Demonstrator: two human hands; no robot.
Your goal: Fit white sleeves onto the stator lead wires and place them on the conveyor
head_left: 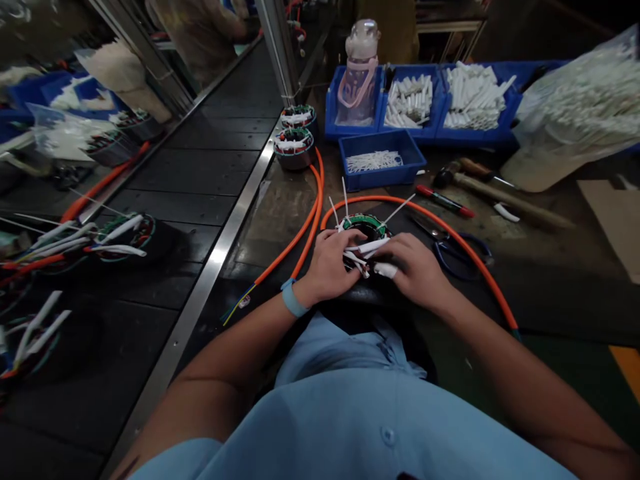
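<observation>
A round motor stator [364, 220] with a green ring lies in front of me, white sleeved wires [374, 245] bunched over its near side. Several thin white cable ties [345, 197] stick up from its rim. My left hand [333, 261] is curled around the left side of the stator, fingers over the rim and thumb near the wires. On the right, my right hand [417, 270] has its fingers closed at the ends of the white sleeves. Something white shows at its thumb; whether wrap or sleeve, I cannot tell. The fingertips partly hide the wires.
An orange cable [453, 237] arcs around the stator. Pliers [460, 257], a red marker [445, 201] and a hammer [510, 199] lie to the right. Behind are a small blue bin [383, 177] of ties and a bottle [359, 77]. A conveyor [215, 163] carrying stators runs left; another person stands beyond.
</observation>
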